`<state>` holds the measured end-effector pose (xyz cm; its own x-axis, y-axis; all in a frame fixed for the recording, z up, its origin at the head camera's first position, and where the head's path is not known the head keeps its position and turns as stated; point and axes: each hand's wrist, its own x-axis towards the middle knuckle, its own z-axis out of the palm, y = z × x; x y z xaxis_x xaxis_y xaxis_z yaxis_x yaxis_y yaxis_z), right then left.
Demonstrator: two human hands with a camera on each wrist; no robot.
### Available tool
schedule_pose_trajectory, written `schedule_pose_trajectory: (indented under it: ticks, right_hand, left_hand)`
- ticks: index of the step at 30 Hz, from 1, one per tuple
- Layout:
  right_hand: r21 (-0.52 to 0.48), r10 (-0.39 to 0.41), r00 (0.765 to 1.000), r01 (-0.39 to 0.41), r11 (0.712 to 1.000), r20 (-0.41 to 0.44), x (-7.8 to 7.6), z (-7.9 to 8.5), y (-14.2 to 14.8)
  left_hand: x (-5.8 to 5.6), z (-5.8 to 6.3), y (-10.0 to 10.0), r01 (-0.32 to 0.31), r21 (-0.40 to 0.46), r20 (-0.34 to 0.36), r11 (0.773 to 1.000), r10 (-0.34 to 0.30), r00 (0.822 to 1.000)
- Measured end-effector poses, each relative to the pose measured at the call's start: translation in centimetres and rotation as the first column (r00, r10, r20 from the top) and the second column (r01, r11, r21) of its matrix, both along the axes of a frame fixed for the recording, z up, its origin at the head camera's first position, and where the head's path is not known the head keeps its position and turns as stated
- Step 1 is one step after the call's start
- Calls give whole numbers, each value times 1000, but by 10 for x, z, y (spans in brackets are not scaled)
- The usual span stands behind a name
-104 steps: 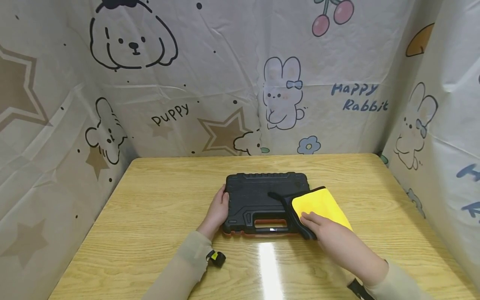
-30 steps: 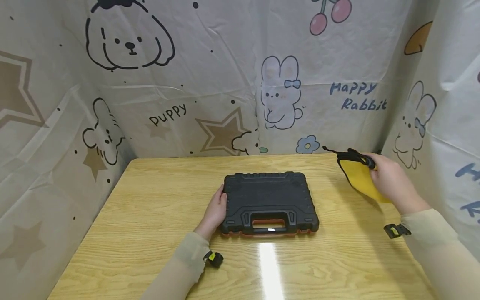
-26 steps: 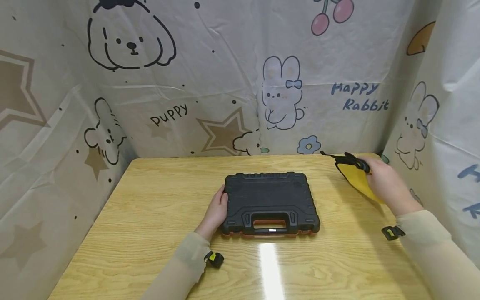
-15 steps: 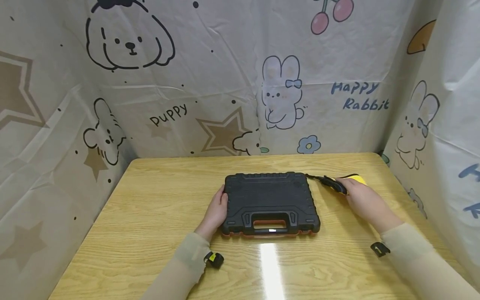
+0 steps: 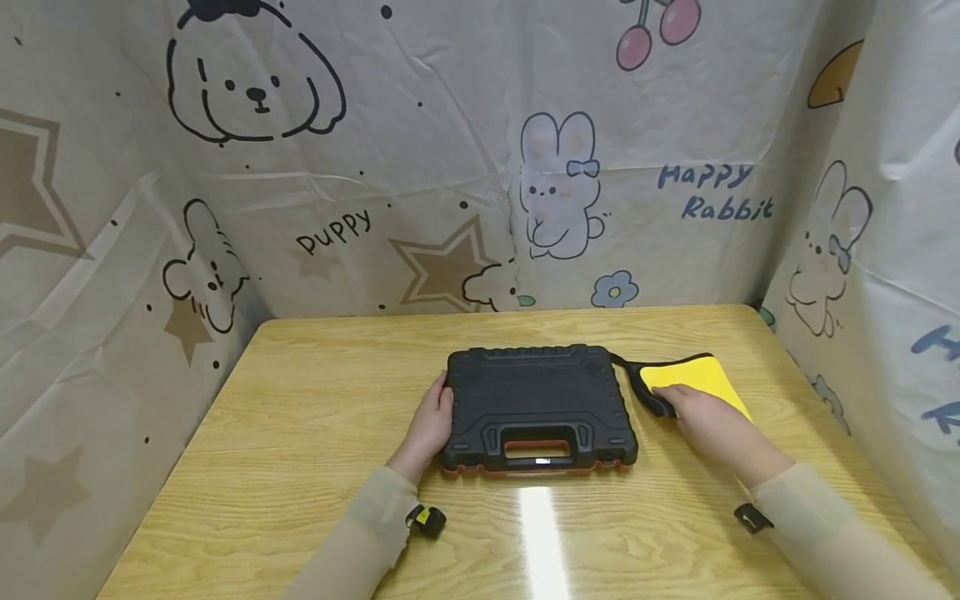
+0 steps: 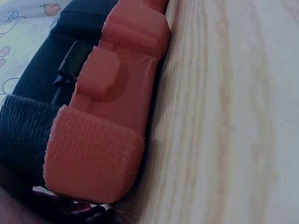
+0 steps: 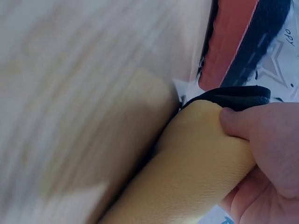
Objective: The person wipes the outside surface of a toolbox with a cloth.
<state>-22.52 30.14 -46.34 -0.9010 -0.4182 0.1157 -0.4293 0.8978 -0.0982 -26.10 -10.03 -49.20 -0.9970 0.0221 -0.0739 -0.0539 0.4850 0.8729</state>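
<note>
A black plastic tool case [image 5: 534, 392] with an orange lower half lies flat on the table, its handle toward me. My left hand [image 5: 431, 423] grips its left side, and in the left wrist view the case's orange end [image 6: 96, 154] shows close up with fingertips below it. To the right of the case, my right hand [image 5: 712, 425] pinches a folded yellow cloth [image 5: 693, 375] with black edging, thumb on top. The cloth's black edge trails to the case's upper right corner. In the right wrist view the thumb presses on the yellow cloth [image 7: 196, 154]; the other fingers are partly hidden beneath.
The wooden table [image 5: 315, 400] meets printed fabric walls [image 5: 420, 167] at its back and sides. A bright strip of reflected light [image 5: 543, 542] falls on the tabletop in front of the case. Each wrist wears a black strap [image 5: 427, 520].
Earlier the cloth lay over the case's right part; then my right hand lifted it to the far right. Now it is lower, back beside the case. My left hand and the case have stayed put.
</note>
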Motion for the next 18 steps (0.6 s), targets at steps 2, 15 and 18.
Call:
schedule_pose_trajectory:
  ticks: [2, 15, 18]
  right_hand:
    - [9, 8, 1000, -8, 1000, 4, 2, -3, -2]
    - [61, 21, 1000, -22, 998, 12, 17, -10, -8]
    - [80, 36, 999, -35, 996, -14, 21, -11, -10]
  left_hand:
    - [0, 0, 0, 0, 1, -2, 1000, 0, 1000]
    - [0, -1, 0, 12, 13, -22, 1000, -11, 1000]
    - [0, -1, 0, 11, 15, -16, 1000, -11, 1000]
